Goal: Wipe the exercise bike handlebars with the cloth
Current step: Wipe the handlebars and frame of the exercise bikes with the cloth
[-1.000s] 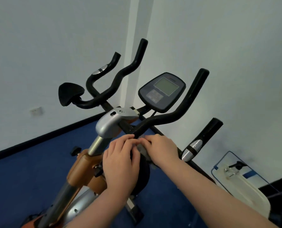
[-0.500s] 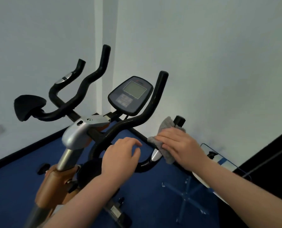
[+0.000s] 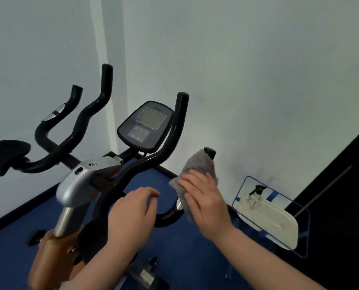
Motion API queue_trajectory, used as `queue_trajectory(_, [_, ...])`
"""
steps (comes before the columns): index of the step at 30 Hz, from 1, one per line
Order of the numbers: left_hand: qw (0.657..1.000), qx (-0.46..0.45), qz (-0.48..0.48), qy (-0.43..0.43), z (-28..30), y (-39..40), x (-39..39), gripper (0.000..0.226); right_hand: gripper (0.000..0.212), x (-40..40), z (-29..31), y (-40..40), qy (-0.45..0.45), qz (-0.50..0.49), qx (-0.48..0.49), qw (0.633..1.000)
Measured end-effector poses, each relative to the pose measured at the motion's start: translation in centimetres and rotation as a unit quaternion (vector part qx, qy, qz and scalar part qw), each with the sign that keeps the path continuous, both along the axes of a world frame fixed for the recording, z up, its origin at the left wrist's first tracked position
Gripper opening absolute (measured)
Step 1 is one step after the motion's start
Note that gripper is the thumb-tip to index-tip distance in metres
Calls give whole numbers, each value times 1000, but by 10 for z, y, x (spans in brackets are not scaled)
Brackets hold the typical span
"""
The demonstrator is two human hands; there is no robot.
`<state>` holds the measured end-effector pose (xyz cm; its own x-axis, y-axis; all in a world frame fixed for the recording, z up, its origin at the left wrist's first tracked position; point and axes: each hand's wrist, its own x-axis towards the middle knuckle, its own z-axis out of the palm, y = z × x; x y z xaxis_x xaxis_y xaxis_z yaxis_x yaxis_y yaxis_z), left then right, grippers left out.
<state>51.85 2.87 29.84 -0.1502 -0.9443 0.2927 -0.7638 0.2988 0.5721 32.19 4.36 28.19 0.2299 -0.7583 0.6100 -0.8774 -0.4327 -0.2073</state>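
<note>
White walls, grey cloth (image 3: 197, 168) draped over black handlebars (image 3: 130, 170)

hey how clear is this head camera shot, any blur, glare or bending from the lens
Head view: dim, flat light, no glare on the console screen; left hand and right hand on the grey cloth slightly motion-soft; wide lens bows the wall corner and the dark panel at right.
</note>
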Motion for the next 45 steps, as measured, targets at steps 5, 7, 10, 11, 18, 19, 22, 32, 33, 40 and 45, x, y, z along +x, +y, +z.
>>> queue_trajectory(5, [1000, 0, -9, -13, 3, 2, 1, 18, 30, -20, 12, -14, 153, 78, -45, 984])
queue_trajectory(7, [1000, 4, -6, -9, 4, 3, 1, 17, 27, -40, 39, -35, 232, 61, -82, 967])
queue_trajectory(10, [1000, 4, -1, -3, 5, 4, 1, 17, 27, -55, 65, -62, 306, 49, -128, 942])
queue_trajectory(11, [1000, 3, -1, -1, 5, 5, 1, 17, 28, -57, 71, -69, 289, 45, -133, 947])
queue_trajectory(18, [1000, 2, 2, -4, 5, 5, 2, 18, 23, -28, 48, -70, -134, -119, -67, 982])
queue_trajectory(19, [1000, 0, 4, 0, 5, 5, 1, 18, 23, -21, 44, -70, -193, -149, -60, 968])
queue_trajectory(22, [1000, -2, 5, 9, 4, 4, 2, 19, 27, -3, 38, -69, -328, -231, -73, 913])
queue_trajectory(32, [1000, -2, 9, -2, 5, 1, 1, 16, 41, 20, 21, -42, -462, -263, -1, 847])
queue_trajectory(33, [1000, -2, 7, -3, 5, 1, 1, 16, 42, 17, 28, -47, -465, -251, 6, 849])
queue_trajectory(40, [1000, -2, 13, -3, 5, -1, -1, 15, 51, 31, 27, -46, -391, -237, -22, 889])
queue_trajectory(45, [1000, -4, 8, 0, 3, 0, 0, 14, 51, 47, -11, -5, -291, -166, -6, 942])
